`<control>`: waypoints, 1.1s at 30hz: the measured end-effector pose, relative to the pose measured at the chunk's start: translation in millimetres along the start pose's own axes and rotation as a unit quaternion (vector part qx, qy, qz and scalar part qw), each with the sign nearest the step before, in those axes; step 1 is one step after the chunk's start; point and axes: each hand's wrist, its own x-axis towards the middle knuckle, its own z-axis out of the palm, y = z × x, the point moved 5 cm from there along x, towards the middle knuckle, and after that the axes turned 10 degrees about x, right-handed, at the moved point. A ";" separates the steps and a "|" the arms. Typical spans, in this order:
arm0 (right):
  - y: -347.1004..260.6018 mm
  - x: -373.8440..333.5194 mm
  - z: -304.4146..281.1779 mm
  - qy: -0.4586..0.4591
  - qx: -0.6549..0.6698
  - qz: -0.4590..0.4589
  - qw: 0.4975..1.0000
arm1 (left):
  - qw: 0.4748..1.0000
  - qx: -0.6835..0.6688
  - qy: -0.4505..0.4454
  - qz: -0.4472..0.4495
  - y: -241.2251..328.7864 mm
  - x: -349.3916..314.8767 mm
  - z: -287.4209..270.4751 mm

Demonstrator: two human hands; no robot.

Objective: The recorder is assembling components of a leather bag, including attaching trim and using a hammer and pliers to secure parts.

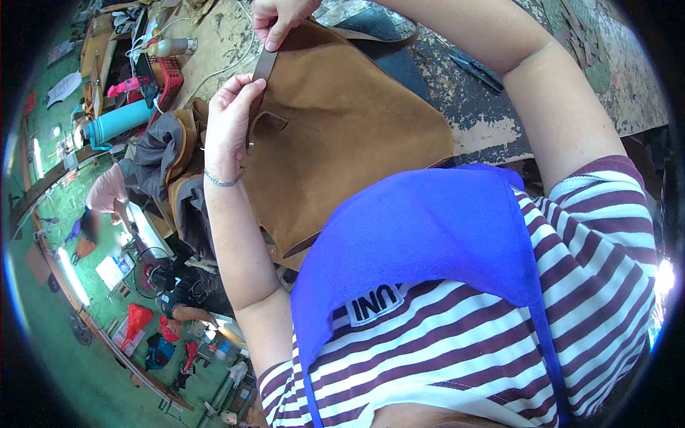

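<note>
Currently I am logging two hands, one strip and one panel. Left hand: pinching a dark brown strip between thumb and fingers. Right hand: gripping the same strip at its far end, just beyond the left hand. Brown panel, leather-like: lying on the bench to the right of the left hand, the strip running along its left edge. Dark-handled tool: resting well right of both hands. Red basket and teal bottle: sitting left of the left hand.
</note>
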 end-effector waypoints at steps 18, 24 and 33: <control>4.2 -17.7 -39.1 0.061 -0.042 -0.050 0.996 | 0.996 -0.017 0.032 0.083 18.2 13.9 18.1; 28.9 0.6 -25.0 0.041 0.068 -0.080 0.994 | 0.996 -0.033 0.037 0.076 14.8 10.6 16.5; 49.3 13.4 -15.0 -0.015 0.118 -0.043 0.992 | 0.996 -0.032 0.032 0.075 14.5 11.3 18.3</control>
